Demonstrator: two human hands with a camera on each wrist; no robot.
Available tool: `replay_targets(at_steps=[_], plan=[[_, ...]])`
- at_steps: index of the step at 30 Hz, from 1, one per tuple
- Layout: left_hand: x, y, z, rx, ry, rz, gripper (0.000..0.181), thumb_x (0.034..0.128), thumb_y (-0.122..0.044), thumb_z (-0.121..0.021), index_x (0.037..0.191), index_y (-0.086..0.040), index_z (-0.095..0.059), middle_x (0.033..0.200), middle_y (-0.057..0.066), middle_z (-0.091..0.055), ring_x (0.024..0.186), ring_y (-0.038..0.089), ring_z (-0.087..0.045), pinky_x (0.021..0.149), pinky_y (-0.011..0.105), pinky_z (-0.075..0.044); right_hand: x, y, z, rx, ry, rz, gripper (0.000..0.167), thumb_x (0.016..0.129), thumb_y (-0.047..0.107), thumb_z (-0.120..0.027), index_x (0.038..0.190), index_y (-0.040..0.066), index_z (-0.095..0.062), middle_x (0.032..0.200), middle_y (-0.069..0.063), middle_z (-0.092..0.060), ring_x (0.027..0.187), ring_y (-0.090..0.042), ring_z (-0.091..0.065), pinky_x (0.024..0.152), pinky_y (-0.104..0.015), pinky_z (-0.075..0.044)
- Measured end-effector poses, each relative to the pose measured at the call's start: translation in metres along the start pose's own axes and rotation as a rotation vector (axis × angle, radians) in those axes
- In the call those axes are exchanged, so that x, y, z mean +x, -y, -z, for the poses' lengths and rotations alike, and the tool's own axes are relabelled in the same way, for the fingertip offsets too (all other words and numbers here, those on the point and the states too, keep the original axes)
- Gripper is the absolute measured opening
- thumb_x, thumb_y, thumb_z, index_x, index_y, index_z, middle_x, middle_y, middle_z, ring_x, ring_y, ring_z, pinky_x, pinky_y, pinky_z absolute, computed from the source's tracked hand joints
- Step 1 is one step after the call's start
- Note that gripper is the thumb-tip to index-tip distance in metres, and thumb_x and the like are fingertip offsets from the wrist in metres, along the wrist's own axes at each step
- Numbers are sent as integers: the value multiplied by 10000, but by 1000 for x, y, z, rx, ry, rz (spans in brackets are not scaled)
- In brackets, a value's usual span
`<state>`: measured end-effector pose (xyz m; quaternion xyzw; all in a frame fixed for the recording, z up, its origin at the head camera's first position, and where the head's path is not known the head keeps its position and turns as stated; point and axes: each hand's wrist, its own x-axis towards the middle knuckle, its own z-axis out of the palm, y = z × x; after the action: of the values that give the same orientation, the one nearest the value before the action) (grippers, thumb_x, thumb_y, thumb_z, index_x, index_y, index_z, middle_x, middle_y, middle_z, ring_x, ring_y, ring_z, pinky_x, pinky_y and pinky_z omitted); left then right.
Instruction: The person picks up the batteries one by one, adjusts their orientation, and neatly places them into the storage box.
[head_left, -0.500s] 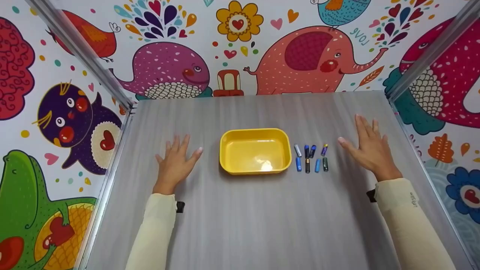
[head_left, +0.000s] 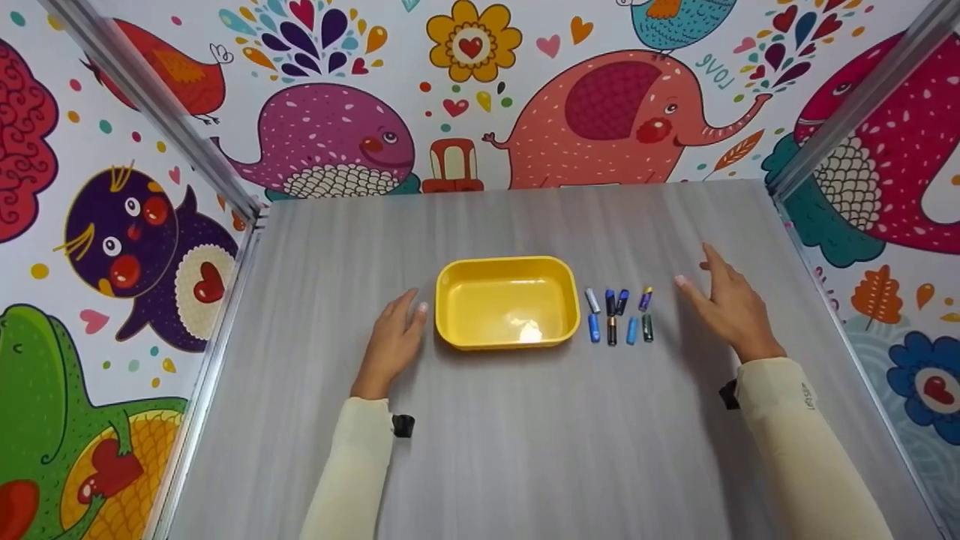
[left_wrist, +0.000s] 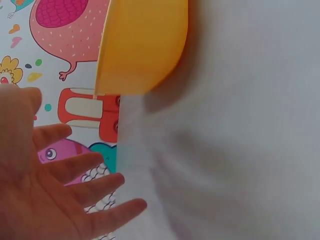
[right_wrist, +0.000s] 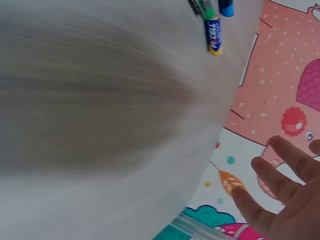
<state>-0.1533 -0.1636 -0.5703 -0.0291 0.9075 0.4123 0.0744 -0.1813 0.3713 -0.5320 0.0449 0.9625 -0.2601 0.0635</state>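
Observation:
A yellow rectangular tray (head_left: 507,339) stands on the grey table with nothing inside it. Just right of it several small batteries (head_left: 611,330) lie in two short rows, mostly blue, with silver, purple and green ones among them. My left hand (head_left: 391,341) is close to the tray's left side, fingers extended, holding nothing; in the left wrist view this hand (left_wrist: 55,190) is spread beside the tray (left_wrist: 142,45). To the right of the batteries is my right hand (head_left: 731,307), empty; the right wrist view shows its fingers apart (right_wrist: 285,195), away from a blue-and-yellow battery (right_wrist: 213,37).
Behind the table (head_left: 510,442) rises a wall (head_left: 472,97) printed with cartoon animals. Metal posts stand at the back left (head_left: 161,105) and back right (head_left: 855,105) corners, and metal edging runs along both sides.
My left hand has moved right to the tray's side, its fingers closer together. The right hand has shifted slightly left and turned a little. Tray and batteries lie as before.

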Motion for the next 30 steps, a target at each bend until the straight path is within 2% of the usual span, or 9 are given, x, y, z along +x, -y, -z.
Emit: replay_targets(at_steps=[6, 10, 18, 25, 30], plan=[[-3, 0, -17, -11, 0, -7, 627, 1057, -512, -430, 1594, -190, -382, 1619, 94, -405, 1516, 308, -348, 1243, 532, -278, 6, -6, -11, 53, 11, -18, 1039, 876, 807, -467, 1664, 264, -64, 1572, -227, -407, 1403, -502, -378, 1118, -754, -281], [-4, 0, -25, 24, -23, -29, 570, 1053, -489, -463, 1575, -263, -418, 1599, 37, -440, 1498, 281, -383, 1232, 531, -303, 8, -8, -17, 100, 3, -43, 1059, 846, 807, -527, 1661, 277, -108, 1563, -211, -414, 1384, -483, -404, 1105, -745, -319], [-7, -2, -36, 154, -48, -41, 623, 1042, -477, -499, 1612, -283, -339, 1587, 64, -461, 1451, 340, -440, 1160, 697, -292, 7, -8, -34, 96, -64, -37, 921, 910, 658, -610, 1619, 170, -283, 1499, -220, -488, 1341, -466, -473, 1084, -696, -396], [-10, -2, -41, 215, -27, -18, 613, 1055, -484, -462, 1624, -360, -271, 1585, 45, -472, 1447, 331, -455, 1126, 813, -180, 11, -8, -40, 130, -21, -47, 894, 927, 615, -624, 1616, 166, -274, 1503, -211, -475, 1341, -444, -458, 1097, -687, -389], [-12, -2, -39, 239, -12, 0, 605, 1061, -517, -414, 1626, -401, -231, 1588, 38, -468, 1459, 317, -437, 1121, 831, -127, 15, -7, -44, 150, -14, -54, 921, 918, 621, -633, 1619, 158, -253, 1506, -207, -475, 1354, -435, -453, 1111, -681, -378]])
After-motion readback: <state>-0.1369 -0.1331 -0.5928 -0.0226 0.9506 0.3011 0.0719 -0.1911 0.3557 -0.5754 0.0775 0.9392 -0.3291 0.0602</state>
